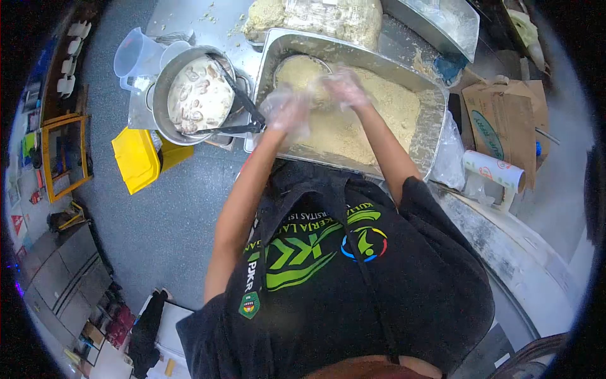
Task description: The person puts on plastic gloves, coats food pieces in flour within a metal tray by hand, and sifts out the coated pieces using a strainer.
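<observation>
Both hands wear clear plastic gloves and are over a deep metal tray (432, 136) spread with pale yellow crumbly flour (394, 101). My left hand (287, 110) is above the tray's left part, its fingers smeared by motion. To its right, my right hand (346, 87) is near a small coated lump (320, 95) between the two hands; whether it grips the lump is unclear. A round sieve or bowl (303, 68) filled with the same flour lies in the tray's upper left corner.
Left of the tray stands a metal pot (156, 120) of pieces in white liquid (201, 95), with black-handled tongs (247, 104) across it. A clear jug (131, 54), yellow bin (136, 158), floured bag (331, 22), second metal tray (442, 25), cardboard box (505, 120) and plastic roll (492, 169) surround it.
</observation>
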Demonstrator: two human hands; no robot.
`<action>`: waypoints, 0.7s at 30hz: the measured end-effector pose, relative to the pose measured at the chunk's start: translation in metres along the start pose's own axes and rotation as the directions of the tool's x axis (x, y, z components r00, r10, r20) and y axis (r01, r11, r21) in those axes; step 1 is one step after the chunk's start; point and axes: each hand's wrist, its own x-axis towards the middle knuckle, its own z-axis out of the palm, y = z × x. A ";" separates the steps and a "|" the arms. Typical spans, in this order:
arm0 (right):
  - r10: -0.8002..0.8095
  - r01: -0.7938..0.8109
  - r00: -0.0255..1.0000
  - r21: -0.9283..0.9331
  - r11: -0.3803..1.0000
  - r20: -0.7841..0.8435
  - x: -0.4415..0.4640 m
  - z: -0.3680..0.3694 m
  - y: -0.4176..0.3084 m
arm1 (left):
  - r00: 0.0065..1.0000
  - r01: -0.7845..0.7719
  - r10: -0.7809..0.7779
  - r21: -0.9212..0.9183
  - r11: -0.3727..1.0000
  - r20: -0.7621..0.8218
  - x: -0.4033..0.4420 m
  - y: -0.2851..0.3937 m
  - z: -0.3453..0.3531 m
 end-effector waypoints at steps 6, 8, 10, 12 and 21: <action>0.192 -0.412 0.896 0.592 0.693 0.399 -0.056 0.029 0.006 | 0.916 -0.046 0.065 -0.059 0.997 0.395 -0.072 0.007 -0.034; 0.104 -0.600 0.782 0.788 -0.139 0.615 -0.064 0.049 -0.030 | 0.907 0.118 0.016 -0.291 0.949 0.422 -0.080 0.020 -0.064; 0.037 -0.593 0.760 0.717 -0.367 0.649 -0.050 0.029 -0.076 | 0.929 0.054 0.137 -0.493 0.869 0.343 -0.082 0.026 -0.071; -0.060 -0.506 0.731 0.481 -0.716 0.679 -0.040 0.043 -0.082 | 0.922 -0.234 0.361 -0.547 0.804 0.137 -0.076 0.021 -0.028; 0.297 -0.514 0.735 0.787 -0.341 0.609 -0.065 0.029 -0.061 | 0.960 0.277 -0.116 -0.932 0.233 0.256 -0.030 0.016 0.039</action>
